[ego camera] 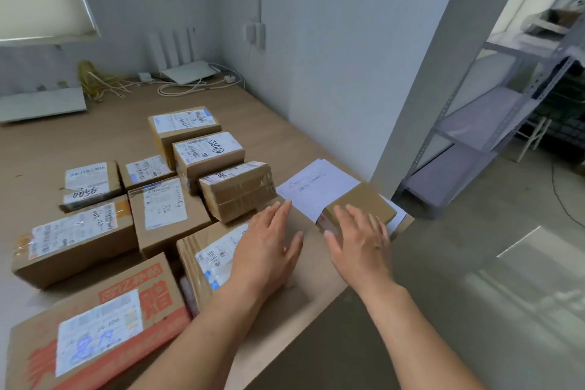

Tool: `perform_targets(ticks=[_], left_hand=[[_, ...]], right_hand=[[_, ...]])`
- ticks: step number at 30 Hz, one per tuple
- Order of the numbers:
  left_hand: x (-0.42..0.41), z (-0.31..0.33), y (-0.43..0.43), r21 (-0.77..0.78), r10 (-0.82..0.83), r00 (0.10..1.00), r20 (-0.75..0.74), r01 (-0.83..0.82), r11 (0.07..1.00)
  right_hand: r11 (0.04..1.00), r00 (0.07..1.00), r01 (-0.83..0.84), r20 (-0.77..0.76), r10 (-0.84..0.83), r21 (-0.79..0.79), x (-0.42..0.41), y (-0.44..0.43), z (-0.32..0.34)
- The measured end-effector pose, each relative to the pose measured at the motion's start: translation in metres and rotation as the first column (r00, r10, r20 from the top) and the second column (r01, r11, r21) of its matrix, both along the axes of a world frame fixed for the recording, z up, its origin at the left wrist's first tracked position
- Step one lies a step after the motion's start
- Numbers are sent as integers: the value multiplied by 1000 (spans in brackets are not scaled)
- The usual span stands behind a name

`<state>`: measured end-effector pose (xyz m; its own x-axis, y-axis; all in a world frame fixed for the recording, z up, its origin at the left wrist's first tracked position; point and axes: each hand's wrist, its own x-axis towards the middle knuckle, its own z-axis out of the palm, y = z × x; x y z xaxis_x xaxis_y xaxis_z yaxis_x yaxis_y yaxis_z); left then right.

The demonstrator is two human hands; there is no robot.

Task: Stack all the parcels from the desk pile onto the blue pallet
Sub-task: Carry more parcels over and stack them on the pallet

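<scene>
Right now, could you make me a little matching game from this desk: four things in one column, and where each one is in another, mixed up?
Things:
1. Orange-printed box
2. Router
3. Small plain box
4. Yellow cables

Places:
A. Under the right hand, at the desk's right edge
B. Nearest the camera, bottom left
C. Far left of the desk, by the wall
D. Far end of the desk, in the corner

Pairs: 1-B, 2-D, 3-A, 4-C
</scene>
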<state>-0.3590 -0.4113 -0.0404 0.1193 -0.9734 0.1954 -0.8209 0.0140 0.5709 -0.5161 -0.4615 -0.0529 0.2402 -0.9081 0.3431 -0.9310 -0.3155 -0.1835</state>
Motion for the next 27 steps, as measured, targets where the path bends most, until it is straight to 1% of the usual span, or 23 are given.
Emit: perform_targets(ticks=[3, 4, 7, 12, 14, 15, 17, 20, 22, 24, 27], left_hand=[[-32, -4, -30, 58, 52, 999, -13, -51, 997], [-42, -5, -40, 86, 69, 998, -13, -68, 994], [-67, -13, -67, 174, 118, 993, -5, -116, 978], [-94, -25, -99, 353, 142, 986, 87, -164, 921], [-101, -29, -109, 422, 170, 981, 92, -193, 886], [-104, -31, -113, 464, 200, 977, 75, -212, 860], [-108, -34, -119, 542, 292, 956, -11, -239, 805], [-111, -39, -123, 625, 387, 913, -130, -228, 747], [-112, -40, -125, 632, 412, 886, -212, -197, 750], [-113, -37, -126, 607, 426, 856, -292, -178, 774], [-112, -32, -125, 532, 475, 777, -413, -218, 819]], right_hand=[[995, 1000, -9, 1, 9, 99, -31, -43, 3], [990, 1000, -15, -19, 18, 140, -40, -58, 4], [981, 995, -45, -74, 60, 189, -65, -99, 1], [961, 992, -40, -101, 70, 275, -90, -151, -14], [943, 991, -31, -116, 73, 332, -95, -165, -22], [930, 990, -27, -122, 77, 367, -97, -171, -25], [894, 989, -19, -120, 82, 448, -98, -178, -31], [825, 992, -27, -87, 92, 565, -97, -184, -35], [791, 995, -44, -45, 90, 610, -97, -185, -36], [782, 997, -61, -2, 80, 620, -97, -185, -36], [787, 996, -77, 80, 35, 612, -100, -183, -31]])
